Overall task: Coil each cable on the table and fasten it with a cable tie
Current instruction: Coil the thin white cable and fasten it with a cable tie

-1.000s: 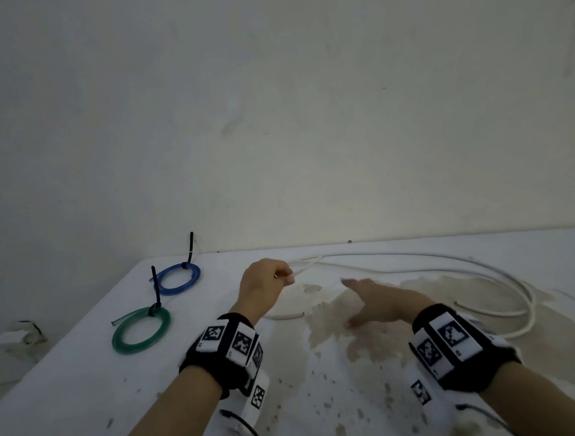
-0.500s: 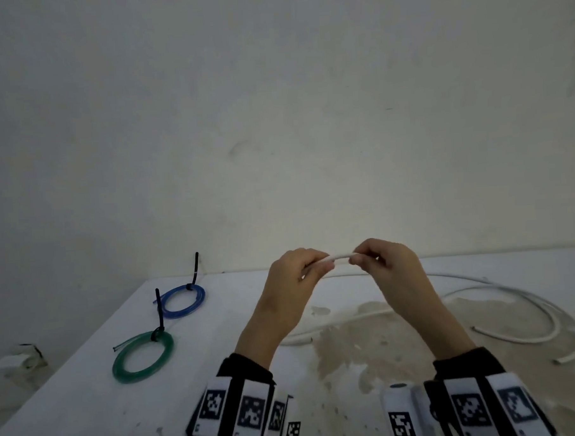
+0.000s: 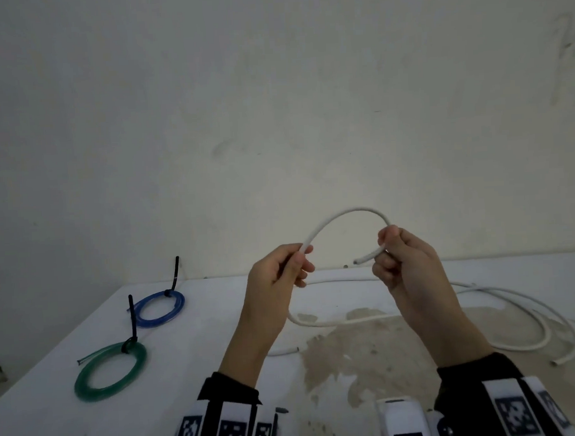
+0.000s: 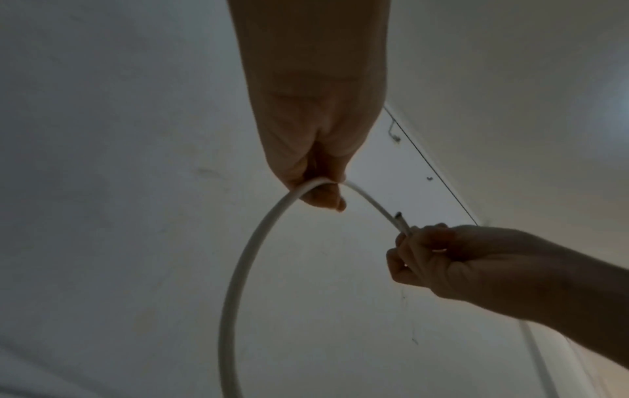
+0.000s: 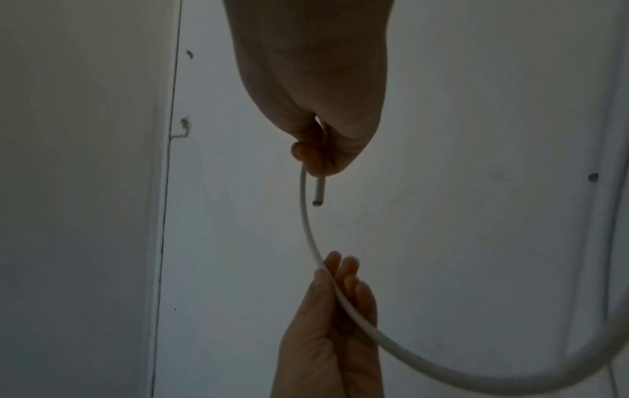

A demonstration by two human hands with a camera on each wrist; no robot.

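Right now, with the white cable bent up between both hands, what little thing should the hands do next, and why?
Probably bring the left hand across to the right hand, closing the arch into a first loop. The right hand pinches the white cable near its cut end, the left grips it further along, and the rest trails loose on the table. The blue coil and green coil are already tied.

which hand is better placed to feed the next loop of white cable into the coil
Left, probably. The left hand pinches the white cable on the side that runs down to the slack on the table, so it can slide along and bring more up. The right hand pins the cut end as an anchor.
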